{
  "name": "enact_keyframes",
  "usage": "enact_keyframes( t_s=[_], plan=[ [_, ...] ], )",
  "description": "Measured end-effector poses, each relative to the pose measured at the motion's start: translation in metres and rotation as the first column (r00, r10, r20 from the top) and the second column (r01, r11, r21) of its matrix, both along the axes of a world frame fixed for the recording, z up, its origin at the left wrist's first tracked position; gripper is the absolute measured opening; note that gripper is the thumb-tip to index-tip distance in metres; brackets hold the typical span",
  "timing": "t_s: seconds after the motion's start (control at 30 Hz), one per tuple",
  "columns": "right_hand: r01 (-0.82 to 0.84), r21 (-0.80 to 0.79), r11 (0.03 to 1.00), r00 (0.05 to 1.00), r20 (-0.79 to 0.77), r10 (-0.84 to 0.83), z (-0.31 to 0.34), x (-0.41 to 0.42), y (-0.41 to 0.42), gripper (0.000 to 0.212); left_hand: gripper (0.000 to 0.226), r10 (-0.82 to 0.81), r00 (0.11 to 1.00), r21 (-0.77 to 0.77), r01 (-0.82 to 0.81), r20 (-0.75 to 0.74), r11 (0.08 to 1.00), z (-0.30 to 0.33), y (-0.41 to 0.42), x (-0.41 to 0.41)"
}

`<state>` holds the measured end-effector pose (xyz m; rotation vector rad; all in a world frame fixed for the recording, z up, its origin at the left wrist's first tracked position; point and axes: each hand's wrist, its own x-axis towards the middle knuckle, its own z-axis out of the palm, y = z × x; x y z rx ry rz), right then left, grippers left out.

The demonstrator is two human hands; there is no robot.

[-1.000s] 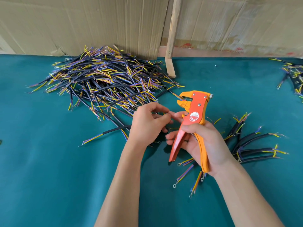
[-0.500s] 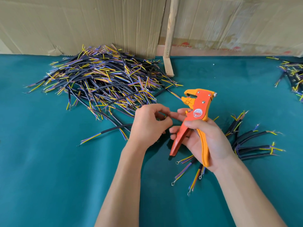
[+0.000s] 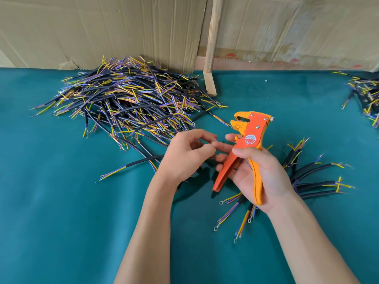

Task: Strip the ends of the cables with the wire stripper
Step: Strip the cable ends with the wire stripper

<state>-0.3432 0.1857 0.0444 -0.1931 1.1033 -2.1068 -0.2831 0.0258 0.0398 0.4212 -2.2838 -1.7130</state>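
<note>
Teal counter nearest; above it the right hand grips an upright orange wire stripper, jaws facing left. Touching it, the left hand curls, contents unclear. Unstripped cables lie far-left, nearer the left hand.

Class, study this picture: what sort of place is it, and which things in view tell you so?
Probably a small wire-assembly workbench: a big pile of cut cables on green cloth, an orange wire stripper in the right hand, and cardboard sheets behind.
</note>
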Motion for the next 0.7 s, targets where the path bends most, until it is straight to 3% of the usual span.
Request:
enact_keyframes(
  t_s=[0.27, 0.5, 0.7],
  plan=[
    [0.036, 0.056, 0.998, 0.999, -0.032, -0.034, 0.000, 0.000, -0.002, 0.043, 0.047, -0.123, 0.992, 0.289, 0.127, -0.033, 0.949, 0.001, -0.010, 0.006],
    [0.044, 0.047, 0.998, 0.996, -0.076, -0.040, 0.001, 0.000, -0.001, 0.047, 0.043, -0.169, 0.979, 0.361, 0.198, -0.111, 0.911, -0.004, -0.013, 0.010],
    [0.058, 0.071, 0.996, 0.992, -0.115, -0.049, 0.001, 0.002, -0.003, 0.041, 0.043, -0.166, 0.982, 0.360, 0.186, -0.085, 0.914, -0.002, -0.014, 0.010]
  ],
)
